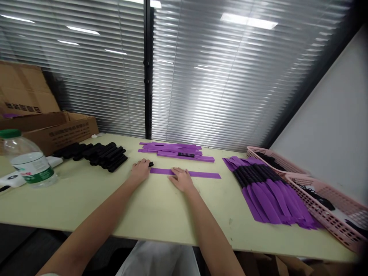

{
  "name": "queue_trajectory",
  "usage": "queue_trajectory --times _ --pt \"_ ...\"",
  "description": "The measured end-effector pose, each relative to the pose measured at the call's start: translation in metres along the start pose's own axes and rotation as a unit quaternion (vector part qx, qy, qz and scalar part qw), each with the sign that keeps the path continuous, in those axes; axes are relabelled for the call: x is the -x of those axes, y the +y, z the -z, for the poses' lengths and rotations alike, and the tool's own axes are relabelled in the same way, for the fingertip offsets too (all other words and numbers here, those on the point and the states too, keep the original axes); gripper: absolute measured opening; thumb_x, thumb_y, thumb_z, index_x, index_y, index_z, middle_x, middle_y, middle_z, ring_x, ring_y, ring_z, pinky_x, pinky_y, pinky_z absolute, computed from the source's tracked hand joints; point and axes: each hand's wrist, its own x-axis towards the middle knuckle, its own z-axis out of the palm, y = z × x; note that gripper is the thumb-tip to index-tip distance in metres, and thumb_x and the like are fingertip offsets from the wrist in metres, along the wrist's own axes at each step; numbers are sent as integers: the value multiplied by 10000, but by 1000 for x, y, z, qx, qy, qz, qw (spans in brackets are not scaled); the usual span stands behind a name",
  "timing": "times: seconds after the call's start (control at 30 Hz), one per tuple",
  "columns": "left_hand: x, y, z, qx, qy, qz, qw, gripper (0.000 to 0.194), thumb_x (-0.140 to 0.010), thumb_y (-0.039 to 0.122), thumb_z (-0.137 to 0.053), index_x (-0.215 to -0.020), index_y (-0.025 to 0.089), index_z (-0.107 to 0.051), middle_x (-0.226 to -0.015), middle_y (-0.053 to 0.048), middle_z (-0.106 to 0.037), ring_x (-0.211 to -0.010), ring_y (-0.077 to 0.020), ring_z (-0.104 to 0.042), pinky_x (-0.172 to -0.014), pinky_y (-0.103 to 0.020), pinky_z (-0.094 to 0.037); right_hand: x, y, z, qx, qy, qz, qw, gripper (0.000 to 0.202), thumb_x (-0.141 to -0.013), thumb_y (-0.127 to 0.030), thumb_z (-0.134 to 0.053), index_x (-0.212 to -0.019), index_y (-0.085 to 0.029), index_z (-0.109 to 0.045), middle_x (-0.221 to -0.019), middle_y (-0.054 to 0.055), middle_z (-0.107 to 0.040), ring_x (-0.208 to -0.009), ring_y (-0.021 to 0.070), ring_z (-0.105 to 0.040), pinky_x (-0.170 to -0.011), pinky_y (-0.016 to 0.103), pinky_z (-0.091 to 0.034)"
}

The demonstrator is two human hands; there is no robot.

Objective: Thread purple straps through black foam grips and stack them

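- On the pale tabletop (161,214), rests right hand (182,179) flat across a purple strip (204,174), with fingers slightly spread.
- Curls left hand (140,170) down at a black piece (151,164) by the strip's left end; cannot tell whether pinching.
- Apparently holding the strip straight at this step; next, probably calls for a secure grip on the black piece.
- Shows print on a carton (71,131) and green-and-white bottle label (38,174), too blurred to read.

hands (181,180): bare | forearms (107,211): bare | sleeve edge (49,274): pale | lap garment (161,258): light grey
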Motion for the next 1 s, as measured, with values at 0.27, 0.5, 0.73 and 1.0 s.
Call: queue_trajectory --times 0.27,0.5,0.73,1.0 --pt "-2 4 -1 76 33 -17 996 276 -863 173 -455 -1138 201 -460 -1117 -111 -577 -938 -269 -609 -779 -380 -451 0 -11 -1 38 29 32 998 620 -771 -675 -551 -1204 -237 -620 -1120 98 -638 -1073 283 -530 -1023 489 -277" --pt "-3 5 -7 147 59 -49 986 233 -875 200 -463 -1102 234 -505 -1131 -74 -552 -988 -236 -600 -847 -352 -461 -1 -18 -7 -44 -1 100 994 367 -795 -511 -640 -1058 -256 -669 -1132 63 -584 -1036 232 -497 -910 376 -377" --pt "-3 4 -7 218 75 -64 971 250 -902 312 -438 -1119 209 -511 -1120 -84 -562 -1045 -247 -564 -917 -383 -437 0 -28 0 -88 -19 99 991 178 -720 -261 -699 -875 -205 -633 -940 32 -623 -917 199 -519 -863 339 -383" --pt "-2 8 -3 332 97 -76 935 327 -873 412 -442 -1101 194 -528 -1078 -71 -594 -1011 -224 -550 -912 -360 -423 6 -42 -1 -141 -49 95 984 290 -653 -245 -686 -941 -237 -660 -937 22 -620 -940 222 -538 -912 384 -338"
